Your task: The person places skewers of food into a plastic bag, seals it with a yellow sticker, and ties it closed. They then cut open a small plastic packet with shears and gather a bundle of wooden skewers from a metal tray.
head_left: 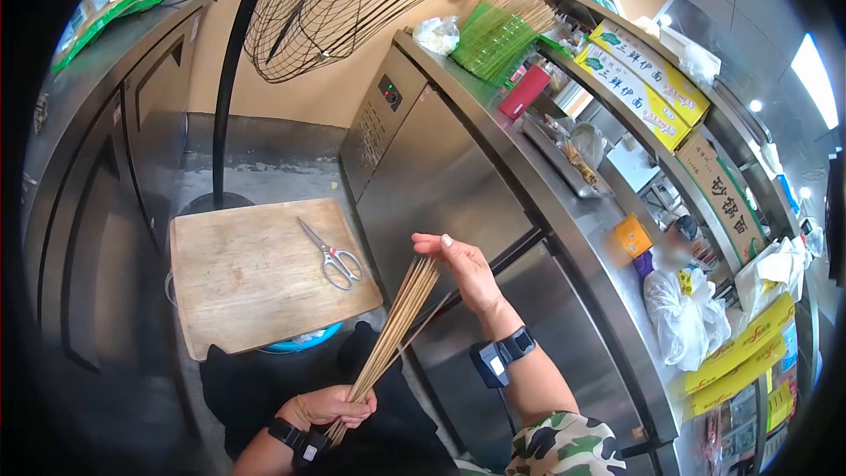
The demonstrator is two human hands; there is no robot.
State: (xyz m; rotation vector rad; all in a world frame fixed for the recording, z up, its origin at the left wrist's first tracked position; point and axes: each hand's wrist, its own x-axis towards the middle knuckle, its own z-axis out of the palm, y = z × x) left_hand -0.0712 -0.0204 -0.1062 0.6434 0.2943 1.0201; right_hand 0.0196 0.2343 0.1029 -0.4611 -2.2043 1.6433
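A bundle of thin wooden skewers (392, 326) slants up from my lap, with my left hand (335, 407) wrapped round its lower part. At the upper end, my right hand (458, 269) lies with its fingers stretched out and the palm over the skewer tips. One skewer sticks out to the right of the bundle. To the left is a wooden cutting board (247, 273), on which a pair of scissors (330, 254) with grey handles lies.
A blue basin (304, 341) shows under the board. Steel cabinets stand left (106, 185) and right (441, 176). Behind is a large fan (344, 9). The right counter holds a green bag of skewers (498, 40), a red container (525, 92) and white plastic bags (683, 317).
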